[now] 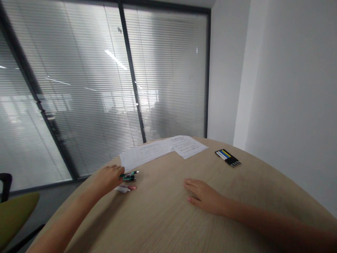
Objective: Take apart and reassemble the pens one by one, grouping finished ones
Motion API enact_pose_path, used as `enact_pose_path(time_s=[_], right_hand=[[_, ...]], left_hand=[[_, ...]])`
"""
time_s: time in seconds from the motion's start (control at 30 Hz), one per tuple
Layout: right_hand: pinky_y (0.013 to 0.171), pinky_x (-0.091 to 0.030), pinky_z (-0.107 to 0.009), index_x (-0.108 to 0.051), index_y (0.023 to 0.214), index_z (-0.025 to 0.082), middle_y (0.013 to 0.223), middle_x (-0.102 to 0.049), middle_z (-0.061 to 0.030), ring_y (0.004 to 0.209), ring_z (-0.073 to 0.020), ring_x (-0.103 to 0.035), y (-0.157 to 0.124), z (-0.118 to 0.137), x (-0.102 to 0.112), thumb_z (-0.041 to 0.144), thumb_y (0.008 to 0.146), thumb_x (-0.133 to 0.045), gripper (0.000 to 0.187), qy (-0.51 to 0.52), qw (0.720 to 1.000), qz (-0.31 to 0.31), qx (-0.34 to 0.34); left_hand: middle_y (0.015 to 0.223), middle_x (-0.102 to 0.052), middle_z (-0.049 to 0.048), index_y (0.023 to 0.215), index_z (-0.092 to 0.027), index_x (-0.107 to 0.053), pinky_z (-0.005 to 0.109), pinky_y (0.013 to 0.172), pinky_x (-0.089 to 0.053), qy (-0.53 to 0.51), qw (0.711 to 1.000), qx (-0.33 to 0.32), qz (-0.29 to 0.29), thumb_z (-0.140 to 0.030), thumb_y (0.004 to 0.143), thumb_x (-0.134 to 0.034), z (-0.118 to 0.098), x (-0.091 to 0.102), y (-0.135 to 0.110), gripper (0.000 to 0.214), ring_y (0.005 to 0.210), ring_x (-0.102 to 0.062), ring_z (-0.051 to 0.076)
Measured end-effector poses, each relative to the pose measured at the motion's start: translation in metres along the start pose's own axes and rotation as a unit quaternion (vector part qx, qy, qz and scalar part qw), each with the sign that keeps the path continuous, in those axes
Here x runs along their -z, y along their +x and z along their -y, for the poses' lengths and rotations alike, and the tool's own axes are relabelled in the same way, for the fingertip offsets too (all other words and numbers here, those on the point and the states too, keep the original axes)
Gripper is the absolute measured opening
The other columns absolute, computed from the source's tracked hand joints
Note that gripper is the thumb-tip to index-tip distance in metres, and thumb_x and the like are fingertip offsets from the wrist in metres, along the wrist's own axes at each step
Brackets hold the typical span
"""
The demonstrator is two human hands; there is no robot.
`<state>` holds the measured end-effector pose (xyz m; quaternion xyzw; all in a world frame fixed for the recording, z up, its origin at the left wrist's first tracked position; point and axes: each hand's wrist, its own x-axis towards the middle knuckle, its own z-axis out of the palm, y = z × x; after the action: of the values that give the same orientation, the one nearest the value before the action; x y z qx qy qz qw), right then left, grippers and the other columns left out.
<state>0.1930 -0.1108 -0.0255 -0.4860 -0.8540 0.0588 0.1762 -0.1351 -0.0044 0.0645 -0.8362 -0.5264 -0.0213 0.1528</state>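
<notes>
My left hand [109,178] is at the left side of the round table, fingers curled down over the end of a green pen [133,173] whose tip points right. Just below that pen lies another dark green pen [129,178], close to my fingertips. White and pinkish items [123,188], too blurred to name surely, lie on the table nearer to me, partly behind my left wrist. My right hand [204,195] rests palm down on the wood, fingers stretched out to the left and holding nothing.
Several black pens with white, blue and yellow parts [228,158] lie side by side at the right. Printed paper sheets [188,147] overlap along the far edge of the table [163,211]. A green chair [18,216] stands at lower left; blinds-covered glass [168,80] is behind.
</notes>
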Motion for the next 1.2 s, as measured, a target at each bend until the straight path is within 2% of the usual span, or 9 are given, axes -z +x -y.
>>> enact_pose_path(time_s=[0.1,0.2,0.3,0.4,0.53,0.7,0.83,1.03,1.2], right_hand=[[0.101,-0.026,-0.037,-0.047,0.120,0.010,0.130,-0.040,-0.0137,0.121,-0.0210,-0.034,0.000,0.000,0.000,0.034,0.082,-0.040,0.046,0.000,1.000,-0.001,-0.003],[0.100,-0.026,-0.036,-0.047,0.120,0.010,0.130,-0.040,-0.0135,0.120,-0.0209,-0.035,0.000,0.000,-0.001,0.035,0.082,-0.040,0.046,0.002,1.000,-0.004,-0.007],[0.100,-0.027,-0.036,-0.046,0.121,0.011,0.130,-0.041,-0.0131,0.120,-0.0208,-0.035,0.000,0.001,-0.001,0.036,0.081,-0.041,0.047,0.006,1.000,-0.007,-0.009],[0.100,-0.027,-0.036,-0.047,0.120,0.011,0.130,-0.041,-0.0127,0.119,-0.0207,-0.036,-0.001,0.002,0.000,0.034,0.081,-0.041,0.046,0.004,1.000,-0.010,-0.012],[0.100,-0.028,-0.036,-0.047,0.120,0.010,0.129,-0.042,-0.0126,0.119,-0.0210,-0.036,0.000,0.004,0.001,0.032,0.080,-0.042,0.045,-0.002,1.000,-0.010,-0.011],[0.100,-0.028,-0.036,-0.046,0.121,0.008,0.129,-0.042,-0.0133,0.119,-0.0215,-0.036,0.000,0.003,0.000,0.034,0.082,-0.040,0.047,0.001,1.000,-0.009,-0.010],[0.100,-0.028,-0.036,-0.047,0.120,0.008,0.129,-0.042,-0.0132,0.119,-0.0215,-0.036,0.000,0.002,0.000,0.035,0.082,-0.040,0.047,0.003,1.000,-0.008,-0.012],[0.100,-0.027,-0.036,-0.047,0.120,0.011,0.129,-0.042,-0.0119,0.119,-0.0211,-0.036,0.000,0.002,0.000,0.033,0.081,-0.043,0.045,0.007,1.000,-0.018,-0.007],[0.099,-0.029,-0.036,-0.048,0.118,0.010,0.127,-0.044,-0.0128,0.118,-0.0215,-0.037,0.000,0.002,0.001,0.031,0.081,-0.042,0.044,-0.001,1.000,-0.016,-0.001]], left_hand=[[0.081,-0.061,0.0088,0.083,-0.013,-0.058,0.037,0.072,-0.040,-0.004,0.997,0.036,-0.070,-0.020,0.071,-0.046,-0.005,0.014,-0.002,0.019,0.080,-0.056,0.028],[0.080,-0.061,0.0024,0.105,-0.017,-0.050,0.033,0.070,-0.043,-0.158,0.978,0.072,-0.119,-0.026,0.070,-0.048,-0.015,0.023,-0.003,0.036,0.076,-0.057,0.022],[0.074,-0.059,-0.0007,0.113,-0.018,-0.043,0.032,0.067,-0.047,-0.359,0.920,0.061,-0.143,-0.031,0.067,-0.050,-0.034,0.028,-0.005,0.048,0.067,-0.057,0.017],[0.081,-0.058,-0.0001,0.117,-0.022,-0.039,0.030,0.058,-0.049,-0.538,0.833,0.072,-0.105,-0.037,0.068,-0.050,-0.058,0.033,-0.011,0.052,0.069,-0.059,0.017],[0.079,-0.058,0.0008,0.108,-0.021,-0.045,0.025,0.051,-0.047,-0.678,0.730,0.084,-0.029,-0.037,0.068,-0.054,-0.085,0.039,-0.018,0.044,0.071,-0.061,0.018],[0.086,-0.060,0.0024,0.094,-0.018,-0.045,0.030,0.076,-0.047,-0.810,0.582,0.065,0.033,-0.020,0.068,-0.049,-0.113,0.040,-0.012,0.025,0.075,-0.061,0.014],[0.062,-0.051,-0.0037,0.080,-0.019,-0.042,0.028,0.075,-0.046,-0.867,0.474,0.122,0.096,-0.008,0.066,-0.040,-0.131,0.033,0.002,0.018,0.057,-0.056,0.009],[0.050,-0.032,-0.0057,0.066,-0.019,-0.039,0.027,0.064,-0.046,-0.890,0.420,0.104,0.143,-0.020,0.075,-0.032,-0.136,0.028,0.010,0.012,0.044,-0.042,0.009],[0.047,-0.030,-0.0056,0.051,-0.018,-0.039,0.024,0.053,-0.043,-0.900,0.372,0.061,0.218,-0.059,0.075,-0.035,-0.135,0.019,0.008,0.048,0.042,-0.035,0.008]])
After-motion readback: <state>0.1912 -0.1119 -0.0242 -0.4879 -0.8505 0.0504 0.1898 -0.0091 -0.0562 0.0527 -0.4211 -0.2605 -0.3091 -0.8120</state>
